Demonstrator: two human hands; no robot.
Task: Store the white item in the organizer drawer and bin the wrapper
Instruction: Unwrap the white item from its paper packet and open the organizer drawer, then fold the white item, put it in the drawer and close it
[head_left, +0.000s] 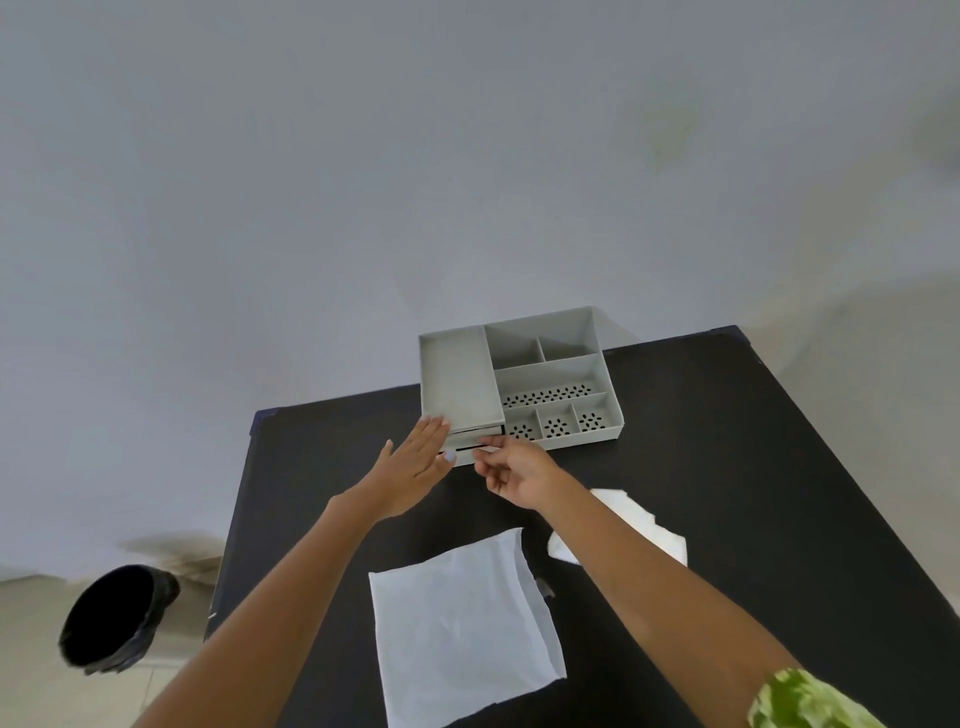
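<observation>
A grey organizer (457, 379) with several open compartments stands at the far side of the black table (727, 441). Its low drawers (470, 456) are at the front left, and one shows a dark gap. My left hand (415, 467) lies flat with straight fingers against the organizer's front left corner. My right hand (514, 475) pinches a thin white item (491, 443) right at the drawer gap. A flat white square sheet (462, 623) lies near me on the table. A crumpled white wrapper (649, 525) lies to the right, partly under my right forearm.
A black bin (117, 618) stands on the floor off the table's left edge, near me. A pale wall rises behind the table. The table's left edge runs close beside my left arm.
</observation>
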